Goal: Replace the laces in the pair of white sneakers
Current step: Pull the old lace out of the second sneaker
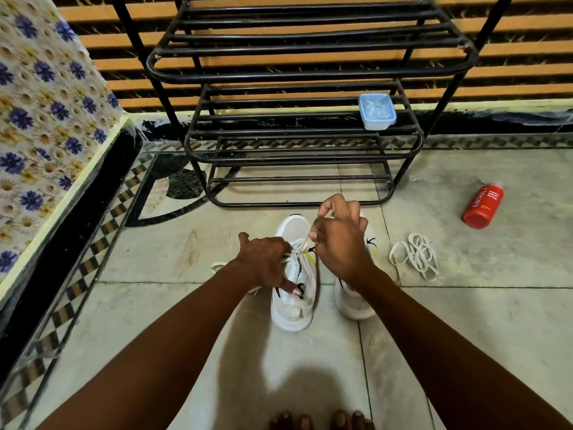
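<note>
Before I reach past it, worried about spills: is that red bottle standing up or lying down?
Lying down. The red bottle rests on its side on the floor, right of the sneakers.

Both forearms point(173, 330) are bare, no sleeves; bare toes point(322, 420) below.

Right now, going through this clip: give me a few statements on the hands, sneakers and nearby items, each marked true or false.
1. The right hand pinches a lace above the left sneaker. True.
2. The loose white lace lies on a shelf of the rack. False: it lies on the floor, right of the right sneaker.
3. The red bottle stands upright. False: it lies on its side on the floor.
4. A small blue-lidded container sits on the black rack. True.
5. The left hand hangs idle away from the sneakers. False: it rests on the left sneaker, fingers at its laces.
</note>
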